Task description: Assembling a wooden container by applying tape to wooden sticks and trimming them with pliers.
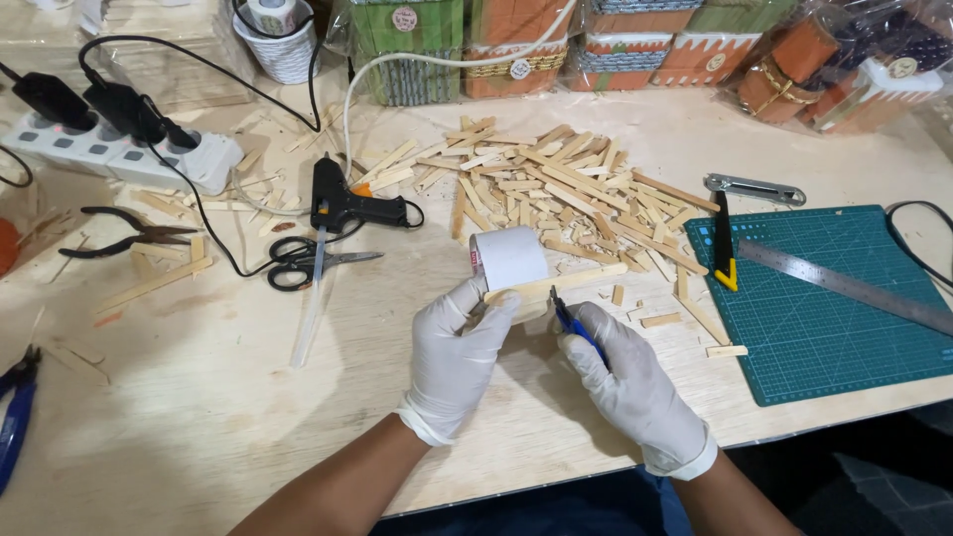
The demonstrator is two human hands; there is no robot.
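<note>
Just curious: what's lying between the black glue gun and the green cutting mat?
In the head view, a heap of wooden sticks lies between glue gun and cutting mat.

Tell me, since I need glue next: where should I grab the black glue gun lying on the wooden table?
Grip the black glue gun by its handle, the short end pointing toward the far edge, coming from above. It lies flat on the wooden table, nozzle pointing right; a translucent stick trails toward you.

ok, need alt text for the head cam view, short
Two white-gloved hands work at a wooden table: the left hand holds a flat wooden stick against a white tape roll, and the right hand grips a blue-handled tool at the stick. Behind lie a pile of wooden sticks, a black glue gun, scissors and a green cutting mat.
</note>
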